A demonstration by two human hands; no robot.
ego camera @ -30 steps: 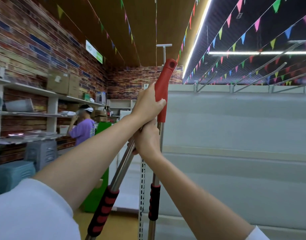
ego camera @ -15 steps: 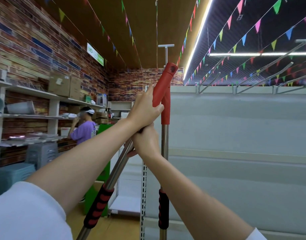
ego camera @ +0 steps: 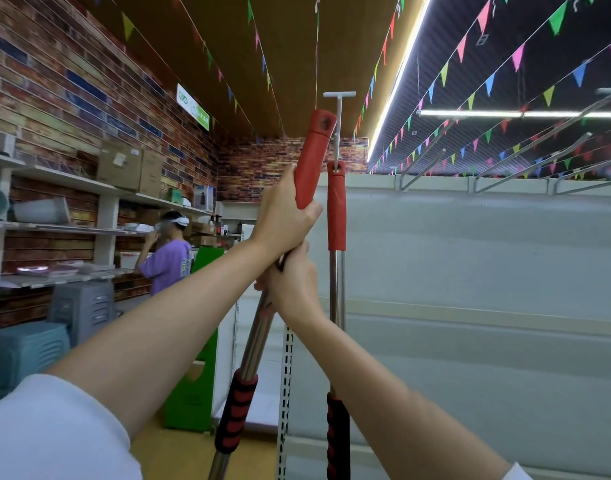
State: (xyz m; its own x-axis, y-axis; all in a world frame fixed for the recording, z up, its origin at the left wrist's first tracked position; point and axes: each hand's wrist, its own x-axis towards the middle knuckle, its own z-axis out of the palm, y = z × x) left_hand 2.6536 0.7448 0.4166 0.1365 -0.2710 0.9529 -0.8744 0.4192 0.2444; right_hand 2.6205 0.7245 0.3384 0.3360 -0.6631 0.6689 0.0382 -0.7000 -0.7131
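- Bright strip light blazes overhead, blown out white.
- Second tube glares on the right.
- Light below is even, shadows soft.
- Wide-angle bend at the edges; hooks top right blur soft.

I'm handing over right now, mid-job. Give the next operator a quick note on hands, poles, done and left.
Left hand holds the tilted pole by its red top end; right hand holds its steel shaft just below.
Second pole hangs upright on the T-ended hook.
Done: one pole hung.
Left, probably: slip the tilted pole's end hole onto that hook; it is beside it, not on.
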